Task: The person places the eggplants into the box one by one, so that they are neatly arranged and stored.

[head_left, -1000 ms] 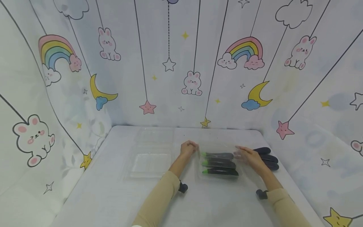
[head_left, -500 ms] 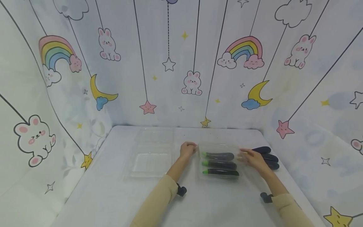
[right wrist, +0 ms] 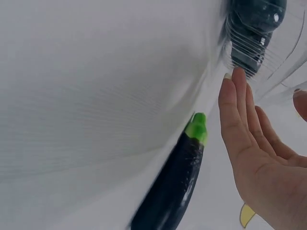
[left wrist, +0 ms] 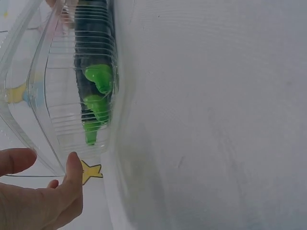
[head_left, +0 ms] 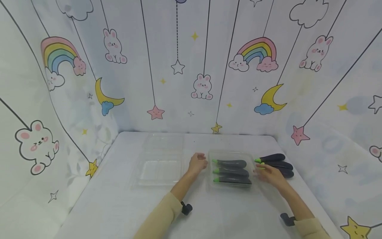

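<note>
A clear plastic box (head_left: 231,188) stands on the table, with three dark eggplants (head_left: 231,172) side by side in it, green stems to the left. How its lid lies is hard to tell. My left hand (head_left: 197,164) is at the box's left side. In the left wrist view its thumb and index finger are apart, around a corner of the rim. My right hand (head_left: 271,175) is at the right side. Its fingers (right wrist: 242,103) are straight, their tips at the ribbed wall. Three loose eggplants (head_left: 276,158) lie just beyond that hand, partly hidden by it.
Left of my left hand, a second clear plastic box (head_left: 159,171) stands open, its lid (head_left: 163,142) spread behind it. A white cloth covers the table (head_left: 229,215). Printed cloth walls (head_left: 179,43) enclose the back and both sides.
Both hands have shifted slightly toward me along the box's sides. The fingers of the right hand have come lower, uncovering the stems of the loose eggplants. The eggplants stay where they were.
</note>
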{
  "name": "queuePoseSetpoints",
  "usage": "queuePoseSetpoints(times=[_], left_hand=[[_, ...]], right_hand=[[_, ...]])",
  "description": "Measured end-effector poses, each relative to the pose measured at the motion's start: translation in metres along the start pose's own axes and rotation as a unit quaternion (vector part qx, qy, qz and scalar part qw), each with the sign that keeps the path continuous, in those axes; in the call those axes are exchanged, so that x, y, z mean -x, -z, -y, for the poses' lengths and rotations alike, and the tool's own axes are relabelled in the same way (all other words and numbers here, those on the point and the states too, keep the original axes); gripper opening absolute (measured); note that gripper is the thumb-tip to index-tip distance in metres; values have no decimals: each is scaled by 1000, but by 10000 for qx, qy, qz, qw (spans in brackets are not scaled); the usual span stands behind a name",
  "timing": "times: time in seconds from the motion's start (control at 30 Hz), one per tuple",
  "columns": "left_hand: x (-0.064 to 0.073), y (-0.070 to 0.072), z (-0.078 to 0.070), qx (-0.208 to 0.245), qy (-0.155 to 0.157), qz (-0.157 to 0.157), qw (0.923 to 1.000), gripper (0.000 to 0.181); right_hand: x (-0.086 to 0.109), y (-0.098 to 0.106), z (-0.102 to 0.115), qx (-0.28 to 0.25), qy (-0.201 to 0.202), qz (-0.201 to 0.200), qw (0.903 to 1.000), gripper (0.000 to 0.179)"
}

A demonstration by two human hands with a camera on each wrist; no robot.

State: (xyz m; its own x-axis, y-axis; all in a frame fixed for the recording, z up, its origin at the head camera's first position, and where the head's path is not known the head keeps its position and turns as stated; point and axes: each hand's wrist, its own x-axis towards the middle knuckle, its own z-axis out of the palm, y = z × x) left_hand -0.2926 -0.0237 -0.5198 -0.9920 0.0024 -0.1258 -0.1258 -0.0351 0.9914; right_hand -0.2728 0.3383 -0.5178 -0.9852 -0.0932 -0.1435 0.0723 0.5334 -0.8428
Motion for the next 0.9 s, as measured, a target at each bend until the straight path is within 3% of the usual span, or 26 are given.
queuePoseSetpoints(times=[0.33, 0.6, 0.9], left_hand=[[20, 4, 5, -129, 136, 293, 9994, 68], [34, 8, 10, -161, 64, 651, 9977, 66], [45, 12, 16, -115, 426, 926, 9947, 71]], right_hand=[[25, -2, 1, -68, -22, 54, 10000, 65], [40, -4, 2, -298, 200, 94, 9993, 63], [44, 0, -4, -795, -14, 340, 9963, 63]])
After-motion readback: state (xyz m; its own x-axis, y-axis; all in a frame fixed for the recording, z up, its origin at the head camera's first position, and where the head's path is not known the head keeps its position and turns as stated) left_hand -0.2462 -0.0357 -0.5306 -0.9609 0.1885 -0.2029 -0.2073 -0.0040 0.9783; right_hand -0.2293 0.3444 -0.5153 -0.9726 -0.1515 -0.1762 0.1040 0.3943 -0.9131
